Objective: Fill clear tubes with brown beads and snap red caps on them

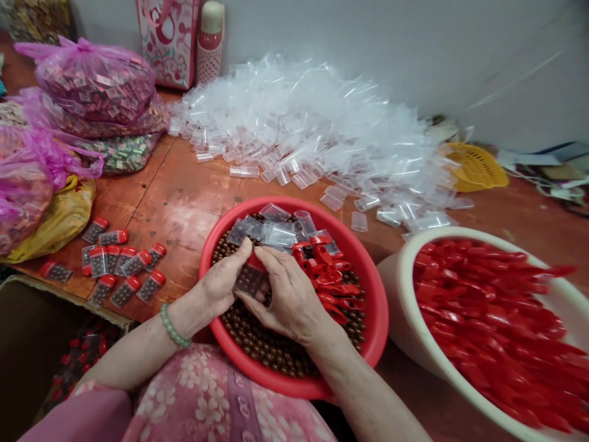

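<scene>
Over a red basin [378, 307], both hands meet around a small clear container [250, 280] with a red top and dark balls inside. My left hand [224, 279], with a green bead bracelet on the wrist, grips its left side, thumb near the top. My right hand [288, 294] curls around the other side, thumb and fingers closed on it. Brown balls [262, 351] fill the basin. On them lie empty clear containers [280, 234] at the back and red caps [329, 278] on the right.
Filled red-capped containers [113, 261] lie on the table at left, beside tied pink bags [96, 86]. Behind the basin rises a heap of clear containers [313, 116]. A white tub [405, 288] of red caps stands at right, a yellow basket [476, 167] beyond.
</scene>
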A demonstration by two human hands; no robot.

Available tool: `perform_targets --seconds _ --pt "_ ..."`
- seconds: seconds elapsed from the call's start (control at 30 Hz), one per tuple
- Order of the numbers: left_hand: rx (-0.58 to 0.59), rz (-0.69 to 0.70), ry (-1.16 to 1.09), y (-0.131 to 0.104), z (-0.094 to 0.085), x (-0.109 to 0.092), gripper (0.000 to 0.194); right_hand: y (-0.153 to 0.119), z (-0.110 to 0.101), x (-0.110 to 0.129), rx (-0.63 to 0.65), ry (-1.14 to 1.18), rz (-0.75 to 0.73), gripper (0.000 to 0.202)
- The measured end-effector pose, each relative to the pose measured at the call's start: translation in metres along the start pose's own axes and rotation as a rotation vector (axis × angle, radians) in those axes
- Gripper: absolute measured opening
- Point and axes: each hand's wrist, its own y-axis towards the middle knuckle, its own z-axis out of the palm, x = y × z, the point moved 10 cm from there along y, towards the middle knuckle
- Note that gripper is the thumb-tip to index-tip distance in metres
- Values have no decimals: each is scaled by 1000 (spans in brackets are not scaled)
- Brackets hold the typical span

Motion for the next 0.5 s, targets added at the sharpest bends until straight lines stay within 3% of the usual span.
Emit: perform_targets --seconds 0.17,0.33,0.5 --pt "-255 165 58 -4 -7 0 29 -2 -15 13 -91 -104 -127 71" --pt "-275 279 398 -22 9 -20 31 -4 -28 24 -136 -175 -244 81" --pt "-345 442 662 -49 5 -50 25 6 -25 39 -108 -97 -271 83"
